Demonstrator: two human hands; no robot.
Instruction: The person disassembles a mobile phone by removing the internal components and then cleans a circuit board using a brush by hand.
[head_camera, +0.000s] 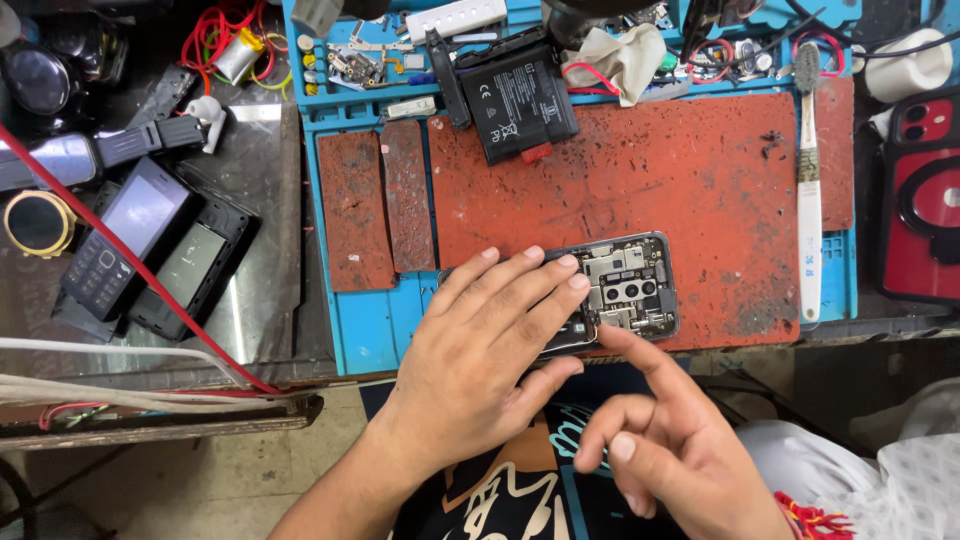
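Now left hand (480, 365) flat on opened phone (625, 295), fingers spread; right hand (665, 445) index touching, empty; black labelled battery (520, 95) behind.

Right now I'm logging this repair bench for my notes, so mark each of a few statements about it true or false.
1. The left hand lies flat on the opened phone. True.
2. The right hand grips a screwdriver. False: it holds nothing, its forefinger touching the phone's edge.
3. The black battery sits inside the phone. False: it lies apart on the red mat.
4. A white toothbrush lies at the mat's right. True.
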